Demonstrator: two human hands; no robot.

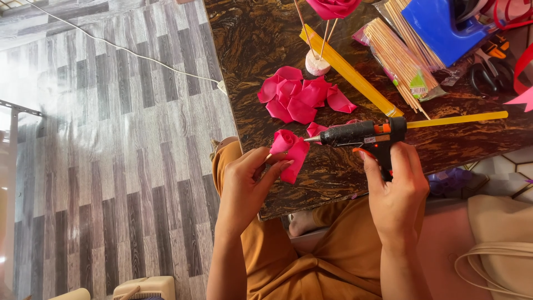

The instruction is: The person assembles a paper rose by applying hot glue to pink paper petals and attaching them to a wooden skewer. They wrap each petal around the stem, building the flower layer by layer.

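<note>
My left hand (pixel 247 180) pinches a small pink ribbon rose (pixel 288 150), partly rolled, with a loose petal hanging below it. My right hand (pixel 395 191) grips a black glue gun (pixel 361 134) with an orange trigger and a yellow glue stick out the back. Its nozzle points left, close to the rose but not touching it. Both hands hover over the front edge of a dark marbled table (pixel 261 44).
A pile of folded pink ribbon petals (pixel 302 95) lies behind the rose. Farther back are a yellow ruler-like strip (pixel 350 72), a bag of bamboo skewers (pixel 397 55), scissors (pixel 488 72), a blue container (pixel 438 25) and a finished rose on a stick in a small white base (pixel 317 64). A cream bag (pixel 499 250) sits at right.
</note>
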